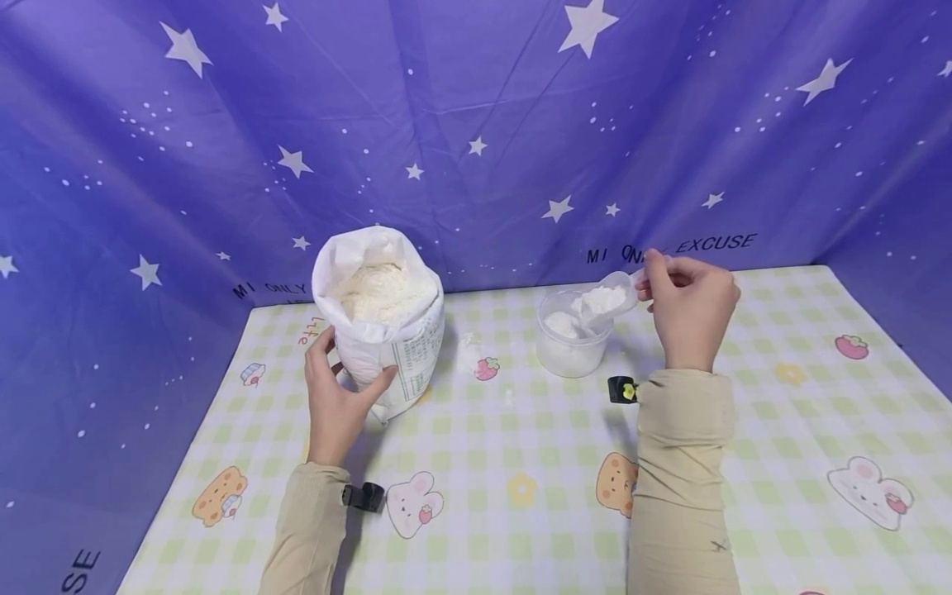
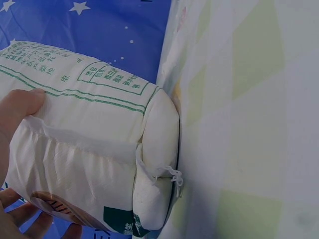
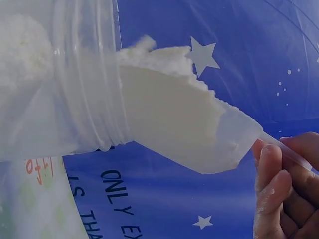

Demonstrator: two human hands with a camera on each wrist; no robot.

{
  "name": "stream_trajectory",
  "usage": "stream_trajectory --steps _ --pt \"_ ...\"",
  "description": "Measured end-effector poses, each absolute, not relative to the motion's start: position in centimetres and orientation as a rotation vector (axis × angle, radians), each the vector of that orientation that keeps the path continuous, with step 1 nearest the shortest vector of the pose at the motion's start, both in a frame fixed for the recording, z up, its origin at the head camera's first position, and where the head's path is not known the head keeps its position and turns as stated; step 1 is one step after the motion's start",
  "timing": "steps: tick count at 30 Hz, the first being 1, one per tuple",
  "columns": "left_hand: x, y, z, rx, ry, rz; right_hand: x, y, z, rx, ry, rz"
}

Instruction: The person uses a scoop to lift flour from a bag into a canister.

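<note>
An open white bag of flour [image 1: 416, 355] stands upright on the table, full of pale powder. My left hand [image 1: 338, 405] grips its near left side, thumb on the printed front and fingers round the left; the bag's stitched bottom shows in the left wrist view. My right hand [image 1: 692, 310] pinches the handle of a translucent plastic scoop [image 3: 199, 134] heaped with white powder. The scoop tilts down to the left, its front end at the mouth of a clear plastic tub [image 1: 568, 355]. Some powder lies inside the tub.
A checked tablecloth [image 1: 521, 438] with cartoon prints covers the table. A little spilled powder [image 1: 468, 351] lies between bag and tub. Behind hangs a blue star-patterned curtain [image 1: 446, 99], close to the back edge. Black straps sit on both wrists.
</note>
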State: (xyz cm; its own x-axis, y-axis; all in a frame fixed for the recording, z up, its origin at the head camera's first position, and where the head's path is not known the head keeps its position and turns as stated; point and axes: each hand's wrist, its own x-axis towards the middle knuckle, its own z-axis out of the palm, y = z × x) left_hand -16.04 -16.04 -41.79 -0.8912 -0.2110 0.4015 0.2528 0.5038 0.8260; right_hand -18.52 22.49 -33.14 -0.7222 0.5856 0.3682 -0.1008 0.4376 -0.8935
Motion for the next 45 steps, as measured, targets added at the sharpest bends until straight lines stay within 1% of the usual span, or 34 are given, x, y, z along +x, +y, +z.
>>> stream_trajectory --steps 22,45 --pt "-16.0 -16.0 -41.7 -0.045 -2.292 -1.365 -17.9 22.0 -32.2 -0.318 -2.062 1.264" --pt "-16.1 -16.1 -42.0 -0.032 -2.291 -1.369 -17.4 21.5 -31.4 -0.281 -1.96 1.351"
